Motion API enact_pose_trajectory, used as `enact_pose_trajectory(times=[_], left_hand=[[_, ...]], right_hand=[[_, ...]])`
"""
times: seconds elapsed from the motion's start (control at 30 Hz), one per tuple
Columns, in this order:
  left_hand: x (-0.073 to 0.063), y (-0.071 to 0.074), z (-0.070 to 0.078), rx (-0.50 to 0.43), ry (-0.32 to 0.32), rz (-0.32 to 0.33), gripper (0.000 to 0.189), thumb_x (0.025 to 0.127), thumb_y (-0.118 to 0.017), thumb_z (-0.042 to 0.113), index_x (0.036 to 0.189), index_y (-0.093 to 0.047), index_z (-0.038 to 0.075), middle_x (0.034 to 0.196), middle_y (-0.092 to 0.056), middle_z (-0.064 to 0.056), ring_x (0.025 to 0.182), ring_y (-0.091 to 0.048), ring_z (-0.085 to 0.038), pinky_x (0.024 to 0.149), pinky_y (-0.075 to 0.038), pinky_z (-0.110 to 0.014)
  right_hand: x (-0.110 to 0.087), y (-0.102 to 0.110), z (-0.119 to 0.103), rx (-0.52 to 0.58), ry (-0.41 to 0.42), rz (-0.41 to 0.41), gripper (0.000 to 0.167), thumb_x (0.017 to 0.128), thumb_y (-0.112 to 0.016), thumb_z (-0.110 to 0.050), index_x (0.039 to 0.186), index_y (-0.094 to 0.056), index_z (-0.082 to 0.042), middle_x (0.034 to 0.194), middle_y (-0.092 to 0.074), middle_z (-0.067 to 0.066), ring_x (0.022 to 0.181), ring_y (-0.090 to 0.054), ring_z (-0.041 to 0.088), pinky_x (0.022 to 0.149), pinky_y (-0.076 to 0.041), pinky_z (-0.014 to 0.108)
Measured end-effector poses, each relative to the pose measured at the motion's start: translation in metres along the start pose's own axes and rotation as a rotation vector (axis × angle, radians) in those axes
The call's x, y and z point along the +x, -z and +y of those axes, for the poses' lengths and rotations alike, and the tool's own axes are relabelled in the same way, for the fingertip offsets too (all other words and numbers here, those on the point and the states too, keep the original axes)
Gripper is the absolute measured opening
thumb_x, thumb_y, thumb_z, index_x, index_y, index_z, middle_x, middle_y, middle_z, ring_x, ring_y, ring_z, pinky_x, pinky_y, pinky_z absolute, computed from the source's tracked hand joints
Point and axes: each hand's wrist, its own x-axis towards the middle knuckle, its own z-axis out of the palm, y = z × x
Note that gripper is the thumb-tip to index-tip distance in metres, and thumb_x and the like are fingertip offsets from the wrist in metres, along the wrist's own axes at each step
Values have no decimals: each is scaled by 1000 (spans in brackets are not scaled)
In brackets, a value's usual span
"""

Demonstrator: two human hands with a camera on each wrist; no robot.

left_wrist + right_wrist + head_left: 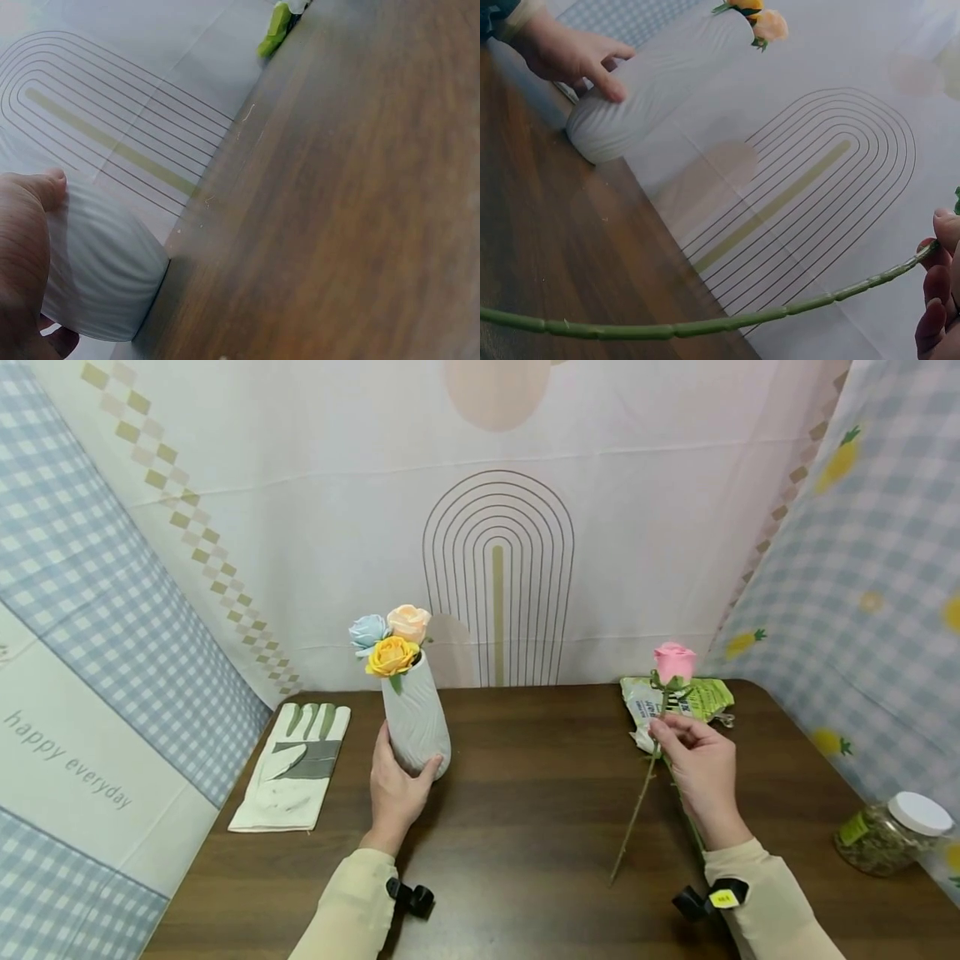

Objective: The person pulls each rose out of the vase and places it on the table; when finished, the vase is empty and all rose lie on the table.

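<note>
Evidently, the work is being centred on the white vase (420, 718), from whose mouth a yellow rose (393, 657), a pale blue rose (367, 632) and a peach rose (409, 622) are rising in a tight cluster; by judgement, those three are being counted as done. What is apparently being left over is the pink rose (674, 662), which is being held well to the right of the vase, bloom uppermost and wholly outside it. The vase's lower body is being gripped by the left hand (401, 789), thumb and fingers being wrapped around its wall; whether its base is being fully borne by the table (525, 827) cannot be told. A narrow pinch is being made by the right hand (697, 768), the stem (675, 330) being nipped at the fingertips below the bloom. As for room, a broad stretch of bare wood is being offered to the right of the vase, and more is lying on its near side. Close behind the vase, the table's far edge is running, and reach that way is being limited by the patterned cloth (337, 527). Left of the vase, a flat glove (292, 768) is lying near the side edge, while to its right a crumpled packet (708, 693) is lying by the far edge and, farther right, a lidded jar (873, 847) is standing.
</note>
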Motion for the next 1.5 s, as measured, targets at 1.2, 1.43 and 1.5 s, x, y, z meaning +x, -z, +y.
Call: enact_pose_trajectory(times=[1.2, 1.43, 1.5], left_hand=[[-3, 1, 0, 7, 81, -57, 98, 74, -81, 37, 150, -26, 10, 144, -42, -15, 129, -43, -32, 102, -36, -50], [-2, 1, 0, 11, 75, -62, 98, 75, -81, 39, 151, -26, 9, 144, -41, -16, 129, -42, -34, 102, -35, -51], [-2, 1, 1, 10, 68, -58, 98, 75, -81, 38, 150, -26, 9, 144, -41, -17, 129, -42, -34, 102, -35, -52]], right_hand=[[13, 39, 37, -569, -269, -457, 46, 84, -73, -41, 101, -68, 1, 79, -68, 15, 58, -55, 12, 52, -49, 33], [14, 45, 47, -558, -352, -540, 43, 84, -74, -36, 103, -67, 3, 75, -67, 14, 57, -57, 14, 54, -51, 34], [13, 45, 49, -554, -353, -529, 42, 84, -74, -35, 103, -67, 2, 75, -67, 14, 57, -57, 14, 52, -50, 33]])
